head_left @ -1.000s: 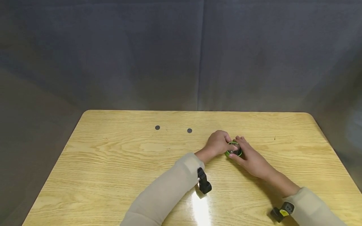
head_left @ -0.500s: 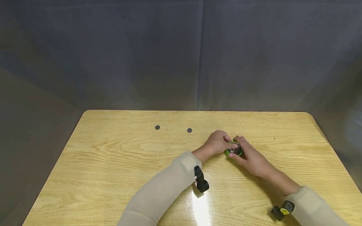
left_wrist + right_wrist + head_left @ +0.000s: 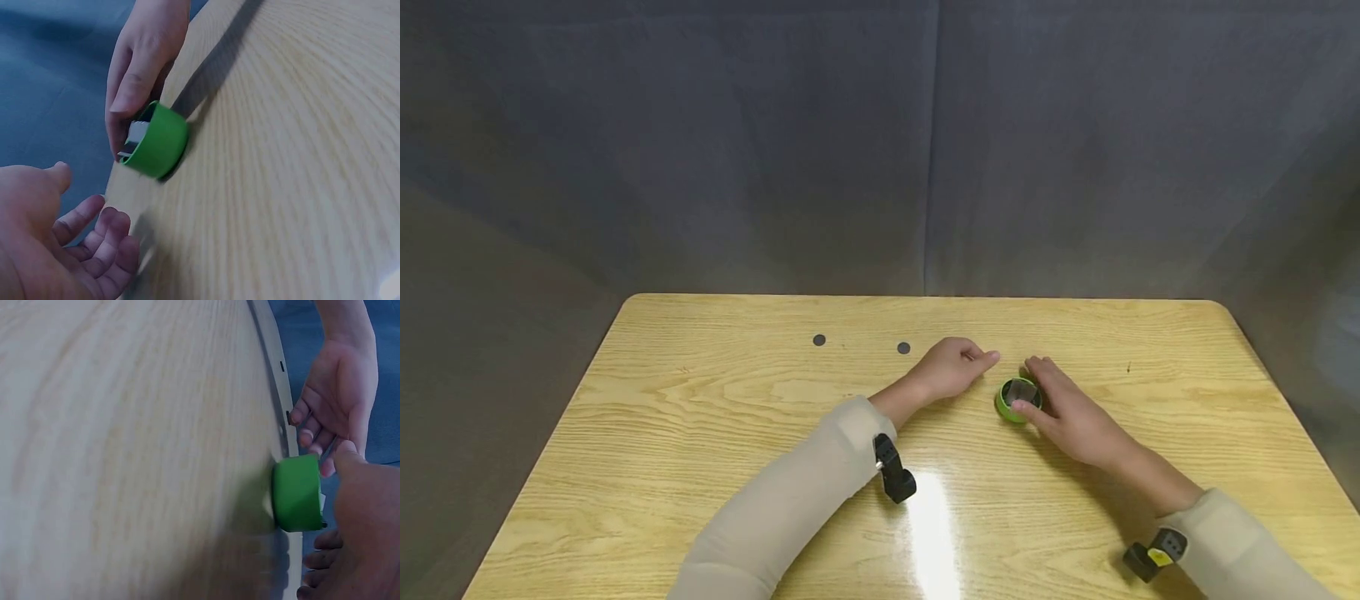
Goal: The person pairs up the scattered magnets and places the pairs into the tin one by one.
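A small green cup (image 3: 1006, 414) stands upright on the wooden table, right of the middle in the head view. Inside its rim shows a greyish, squarish piece (image 3: 1020, 390), which looks pale and silvery in the left wrist view. My right hand (image 3: 1071, 425) holds the cup loosely from the right, thumb at the near rim and fingers round the far side. Left of the cup and apart from it, my left hand (image 3: 951, 368) is raised with fingers loosely bent and nothing between them. In the left wrist view, its palm faces the green cup (image 3: 161, 142).
Two flat dark discs (image 3: 903, 347) lie on the table (image 3: 715, 467) behind and left of my left hand, spaced well apart. A grey curtain (image 3: 775, 167) rises beyond the table's far edge. A tiny dark mark (image 3: 1128, 367) shows at the right.
My left hand, whose thumb was pressed into the cup, has drawn back left and away. The squarish piece now shows more fully. The right hand has shifted only slightly.
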A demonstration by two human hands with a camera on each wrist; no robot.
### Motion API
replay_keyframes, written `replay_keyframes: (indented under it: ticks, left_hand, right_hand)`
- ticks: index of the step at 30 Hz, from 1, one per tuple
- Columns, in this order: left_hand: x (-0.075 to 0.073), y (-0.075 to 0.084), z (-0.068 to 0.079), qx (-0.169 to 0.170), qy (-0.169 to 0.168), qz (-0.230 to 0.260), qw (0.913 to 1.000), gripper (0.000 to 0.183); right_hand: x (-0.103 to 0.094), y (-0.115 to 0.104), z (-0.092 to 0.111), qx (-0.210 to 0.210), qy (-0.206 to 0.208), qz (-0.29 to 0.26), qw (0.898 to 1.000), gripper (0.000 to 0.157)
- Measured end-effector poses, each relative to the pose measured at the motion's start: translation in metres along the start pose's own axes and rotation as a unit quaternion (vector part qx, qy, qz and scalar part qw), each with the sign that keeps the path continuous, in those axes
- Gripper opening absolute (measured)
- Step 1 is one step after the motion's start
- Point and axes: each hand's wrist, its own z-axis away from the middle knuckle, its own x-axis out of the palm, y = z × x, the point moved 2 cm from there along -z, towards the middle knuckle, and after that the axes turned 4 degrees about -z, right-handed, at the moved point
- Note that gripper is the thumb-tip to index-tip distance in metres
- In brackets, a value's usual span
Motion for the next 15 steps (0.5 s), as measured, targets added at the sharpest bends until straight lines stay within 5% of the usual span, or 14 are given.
replay_keyframes:
  ticks: [9,15]
  left_hand:
    - [-0.029,0.001,0.011,0.028,0.03,-0.024,0.9989,0.044]
    - [-0.047,0.004,0.022,0.08,0.063,-0.142,0.9846,0.053]
  right_hand:
    - [-0.014,-0.006,-0.006,-0.004,0.009,0.037,0.999,0.076]
    - [-0.019,-0.01,-0.01,-0.006,0.017,0.053,0.998,0.078]
